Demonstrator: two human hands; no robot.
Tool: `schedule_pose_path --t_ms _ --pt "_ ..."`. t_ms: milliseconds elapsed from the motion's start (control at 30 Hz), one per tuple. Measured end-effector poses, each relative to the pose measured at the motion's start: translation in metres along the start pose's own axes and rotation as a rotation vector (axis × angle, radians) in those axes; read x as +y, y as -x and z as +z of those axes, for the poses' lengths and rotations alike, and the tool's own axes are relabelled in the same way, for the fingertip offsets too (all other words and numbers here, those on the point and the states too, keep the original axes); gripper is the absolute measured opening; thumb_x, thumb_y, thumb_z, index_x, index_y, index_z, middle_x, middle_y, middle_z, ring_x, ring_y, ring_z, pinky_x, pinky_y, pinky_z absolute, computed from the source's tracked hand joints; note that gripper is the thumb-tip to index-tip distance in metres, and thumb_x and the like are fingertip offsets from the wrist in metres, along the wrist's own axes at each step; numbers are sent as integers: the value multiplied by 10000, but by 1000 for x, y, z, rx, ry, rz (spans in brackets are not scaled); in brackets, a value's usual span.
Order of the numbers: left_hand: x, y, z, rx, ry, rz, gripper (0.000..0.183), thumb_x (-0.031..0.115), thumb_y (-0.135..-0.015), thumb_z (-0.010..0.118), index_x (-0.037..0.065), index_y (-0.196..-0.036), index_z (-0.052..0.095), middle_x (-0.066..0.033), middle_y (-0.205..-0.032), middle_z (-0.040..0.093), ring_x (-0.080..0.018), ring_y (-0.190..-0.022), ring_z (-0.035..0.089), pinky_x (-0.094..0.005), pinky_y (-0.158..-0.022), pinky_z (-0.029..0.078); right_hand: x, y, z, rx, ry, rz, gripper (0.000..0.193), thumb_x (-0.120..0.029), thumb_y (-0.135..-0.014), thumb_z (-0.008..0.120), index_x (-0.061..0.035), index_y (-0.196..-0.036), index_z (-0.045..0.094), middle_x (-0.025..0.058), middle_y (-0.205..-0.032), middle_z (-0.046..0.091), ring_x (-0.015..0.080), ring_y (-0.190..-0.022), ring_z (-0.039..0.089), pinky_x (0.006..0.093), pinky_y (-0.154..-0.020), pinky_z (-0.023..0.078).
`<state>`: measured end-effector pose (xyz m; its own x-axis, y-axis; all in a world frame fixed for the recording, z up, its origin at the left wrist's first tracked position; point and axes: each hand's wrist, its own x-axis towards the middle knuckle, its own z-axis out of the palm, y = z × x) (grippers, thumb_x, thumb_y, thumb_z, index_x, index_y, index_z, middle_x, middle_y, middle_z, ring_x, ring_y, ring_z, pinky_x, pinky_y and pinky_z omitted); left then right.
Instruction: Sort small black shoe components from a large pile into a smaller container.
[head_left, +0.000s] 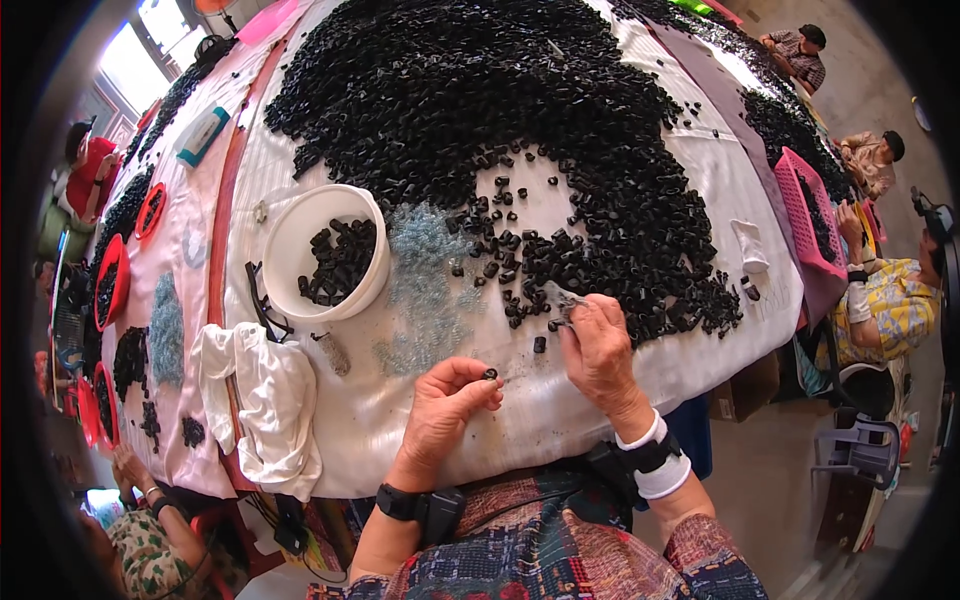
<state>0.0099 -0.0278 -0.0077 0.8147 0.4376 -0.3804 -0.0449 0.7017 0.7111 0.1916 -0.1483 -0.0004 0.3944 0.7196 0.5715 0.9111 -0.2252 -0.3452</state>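
Note:
My left hand (450, 398) pinches a small black ring-shaped part (490, 374) between thumb and fingertips, low over the front of the table. To its right, my right hand (603, 350) is closed on a thin greyish thing (562, 296), blurred and too small to name, at the near edge of a large pile of black parts (480, 90). A few loose black parts lie between the hands and the pile. Beyond my left hand spreads a patch of small pale-blue, clear pieces (425, 270). Beside that patch stands a round white tub (283, 290), partly filled with black parts.
A crumpled white cloth (262, 400) and black-framed glasses (268, 310) lie left of me. A small white bottle-like item (749, 248) is at the right. A pink basket (800, 205) and red trays (113, 280) sit on neighbouring tables, where other people work.

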Motion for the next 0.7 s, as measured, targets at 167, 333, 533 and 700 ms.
schedule_pose_path --t_ms 167,333,533,700 --pt "0 -1 0 -4 -16 9 139 -29 -821 604 25 -949 595 -106 -866 659 -163 -734 631 -285 -681 520 -5 -2 8 -138 -40 -32 246 49 -681 608 21 -921 562 144 -876 594 327 -912 540 404 -807 433" --pt "0 1 1 -8 0 16 141 4 -822 637 7 -956 596 -88 -854 668 -143 -737 639 -258 -677 519 -6 14 -1 -11 -112 -28 228 20 -662 625 -11 -884 583 115 -869 605 276 -885 556 379 -750 422" --pt "0 -1 -1 -17 7 13 139 2 -823 634 7 -956 595 -89 -850 667 -144 -731 640 -258 -676 519 -17 23 -4 -76 -51 -90 174 -11 -676 624 -41 -847 619 78 -898 630 244 -875 562 363 -760 419" --pt "-1 0 -2 -2 11 13 134 -15 -825 615 17 -954 595 -102 -861 664 -158 -734 639 -276 -680 522 -6 26 -6 8 35 -18 216 31 -632 635 -13 -842 608 102 -857 628 258 -855 565 360 -736 417"
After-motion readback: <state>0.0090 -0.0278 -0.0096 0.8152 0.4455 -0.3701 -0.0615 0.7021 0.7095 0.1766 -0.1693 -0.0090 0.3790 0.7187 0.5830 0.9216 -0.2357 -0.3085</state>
